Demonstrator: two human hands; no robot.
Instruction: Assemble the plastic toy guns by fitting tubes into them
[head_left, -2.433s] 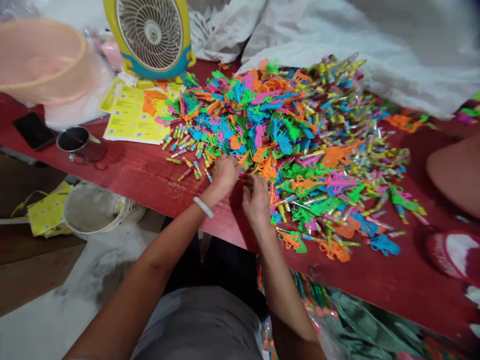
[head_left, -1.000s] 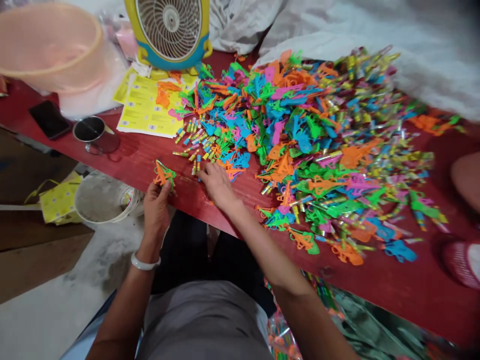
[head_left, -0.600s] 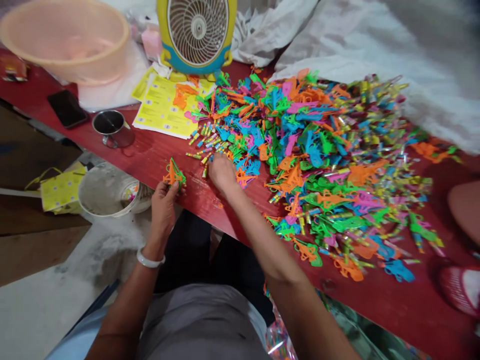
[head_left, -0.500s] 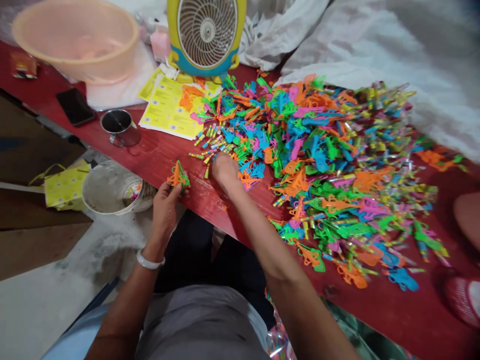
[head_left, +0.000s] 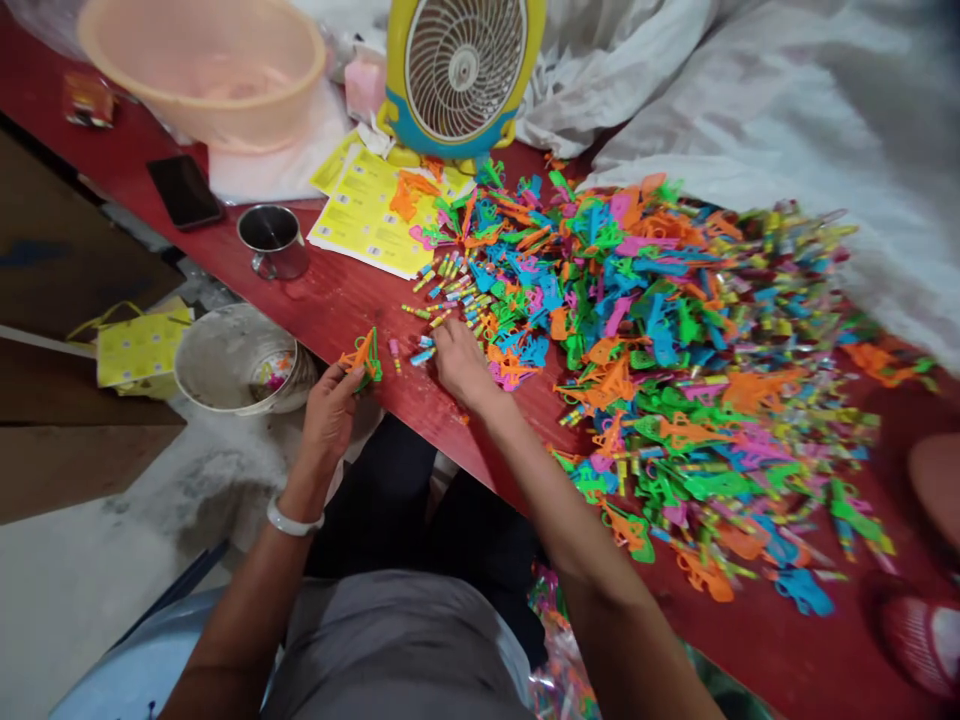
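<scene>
My left hand (head_left: 331,408) is closed on a few thin plastic toy pieces (head_left: 363,357), orange and green, held just over the table's front edge. My right hand (head_left: 463,362) is down on the red table, its fingers curled together at the near edge of some small striped wrapped rolls (head_left: 454,275). Whatever its fingertips pinch is hidden. Between my hands lie a pink roll (head_left: 395,355) and some blue rolls (head_left: 423,350), apart from the others. To the right spreads a large heap of bright plastic toy pieces (head_left: 664,330).
A yellow and blue fan (head_left: 464,75) stands behind yellow printed sheets (head_left: 375,220). On the left are a metal mug (head_left: 271,243), a black phone (head_left: 184,191) and a peach basin (head_left: 202,75). A bucket (head_left: 238,362) stands below the table edge. White cloth (head_left: 787,120) covers the back.
The pink and blue rolls now lie separately between my hands. My right hand has drawn slightly back from the other rolls. The left keeps its toy pieces; the whole view has shifted.
</scene>
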